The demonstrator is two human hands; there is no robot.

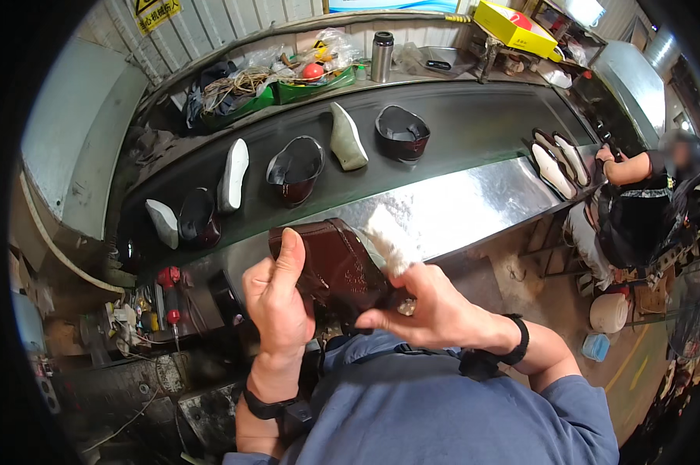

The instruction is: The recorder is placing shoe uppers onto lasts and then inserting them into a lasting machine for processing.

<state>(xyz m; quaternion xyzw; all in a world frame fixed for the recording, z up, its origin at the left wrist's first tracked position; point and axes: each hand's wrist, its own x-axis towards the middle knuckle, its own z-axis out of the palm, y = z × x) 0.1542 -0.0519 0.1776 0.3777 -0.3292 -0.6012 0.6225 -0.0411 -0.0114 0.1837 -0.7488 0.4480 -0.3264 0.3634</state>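
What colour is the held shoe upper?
The shoe upper is glossy dark reddish-brown, shown in the head view.

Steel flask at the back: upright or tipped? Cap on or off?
Upright, cap on: the steel flask stands vertically, with its black cap seated on top.

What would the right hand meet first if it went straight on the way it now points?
Most likely the dark brown shoe upper that the left hand holds, just beside the right hand; whether they already touch is unclear.
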